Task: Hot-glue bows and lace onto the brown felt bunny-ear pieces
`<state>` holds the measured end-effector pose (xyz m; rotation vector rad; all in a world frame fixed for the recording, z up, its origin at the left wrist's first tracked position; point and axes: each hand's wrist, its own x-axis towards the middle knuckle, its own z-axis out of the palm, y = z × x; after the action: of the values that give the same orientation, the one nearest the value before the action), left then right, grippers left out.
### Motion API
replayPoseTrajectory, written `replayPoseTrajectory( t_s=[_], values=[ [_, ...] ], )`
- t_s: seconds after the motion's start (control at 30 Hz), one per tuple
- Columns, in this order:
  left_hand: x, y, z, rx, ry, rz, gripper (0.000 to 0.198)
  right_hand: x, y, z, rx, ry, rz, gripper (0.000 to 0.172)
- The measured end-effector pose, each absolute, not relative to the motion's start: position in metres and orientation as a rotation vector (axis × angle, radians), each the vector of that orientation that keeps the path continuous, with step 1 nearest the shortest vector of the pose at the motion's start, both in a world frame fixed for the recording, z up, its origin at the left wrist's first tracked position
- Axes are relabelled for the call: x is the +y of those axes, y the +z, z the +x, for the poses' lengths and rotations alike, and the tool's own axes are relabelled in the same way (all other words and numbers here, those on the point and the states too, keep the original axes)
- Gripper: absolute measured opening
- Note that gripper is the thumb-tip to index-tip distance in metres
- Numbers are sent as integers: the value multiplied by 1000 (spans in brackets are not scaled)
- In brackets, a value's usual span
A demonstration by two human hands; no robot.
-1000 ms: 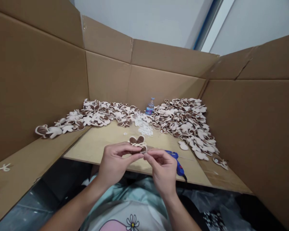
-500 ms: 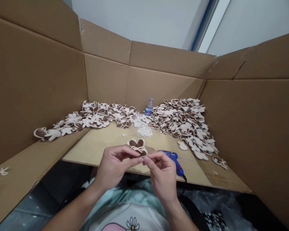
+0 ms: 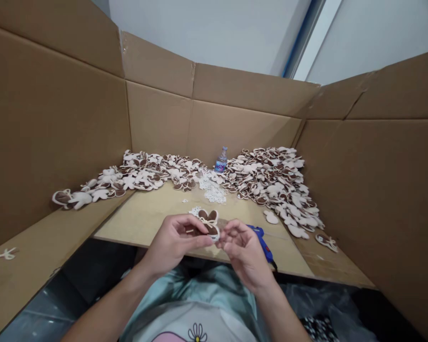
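Observation:
My left hand (image 3: 176, 240) grips a felt piece with two rounded brown-and-cream ears (image 3: 207, 222), tied across the middle with a cream cord bow. The piece is tilted, and my left fingers cover its lower left part. My right hand (image 3: 244, 251) is beside the piece's right edge, its fingers loosely curled and apart, and nothing shows in them. Close behind that hand, a blue hot glue gun (image 3: 261, 242) lies on the pale wooden board (image 3: 139, 221), partly hidden.
Large heaps of cream-and-brown felt shapes (image 3: 271, 178) line the board's back edge, with white lace trim (image 3: 211, 191) and a plastic water bottle (image 3: 221, 160) among them. Cardboard walls (image 3: 371, 190) surround the board. A cream bow (image 3: 5, 254) lies on the left cardboard.
My right hand has moved off the bow and opened slightly to the right. The felt piece has turned in my left hand, with its ears tilting rightward.

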<state>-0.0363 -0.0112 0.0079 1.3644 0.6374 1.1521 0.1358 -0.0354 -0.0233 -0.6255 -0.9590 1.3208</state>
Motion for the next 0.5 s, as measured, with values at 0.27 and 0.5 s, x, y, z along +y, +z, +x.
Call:
replayPoseTrajectory(
  t_s=[0.27, 0.5],
  values=[
    [-6, 1, -33, 758, 1175, 1379, 32, -29, -30, 161, -1199, 1020, -884, 21],
    [0, -15, -26, 784, 1079, 1392, 28, -26, -31, 177, -1327, 822, -1011, 27]
  ],
)
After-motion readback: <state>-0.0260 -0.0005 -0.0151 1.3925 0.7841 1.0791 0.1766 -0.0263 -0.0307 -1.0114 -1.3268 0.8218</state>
